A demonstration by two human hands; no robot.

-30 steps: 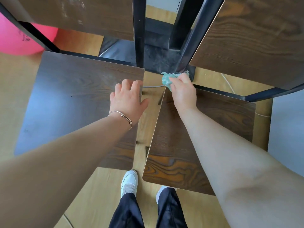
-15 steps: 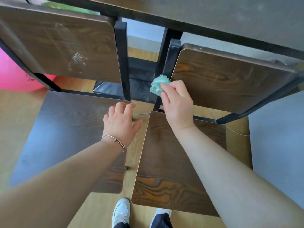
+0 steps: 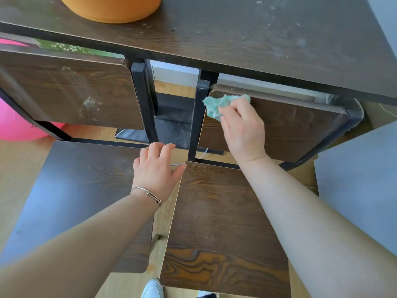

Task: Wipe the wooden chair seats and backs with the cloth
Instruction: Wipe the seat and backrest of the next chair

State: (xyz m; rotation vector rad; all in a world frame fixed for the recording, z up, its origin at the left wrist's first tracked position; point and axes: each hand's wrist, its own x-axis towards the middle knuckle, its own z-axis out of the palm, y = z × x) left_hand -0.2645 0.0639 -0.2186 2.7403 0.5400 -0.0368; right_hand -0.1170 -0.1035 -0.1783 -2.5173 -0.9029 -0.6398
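I'm gripping the crumpled green cloth in my right hand, pressing it on the right chair back's far-left corner; my left hand is resting spread on the left seat.

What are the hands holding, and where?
The right hand grips the crumpled teal cloth by its lower right side. The left hand holds nothing.

A dark wood-grain table top, flecked with pale dust toward its right end, carries an orange pot at its far left. The light wooden floor below bears the left chair and right chair close together, a pink ball at the left, and a white shoe at the near edge.
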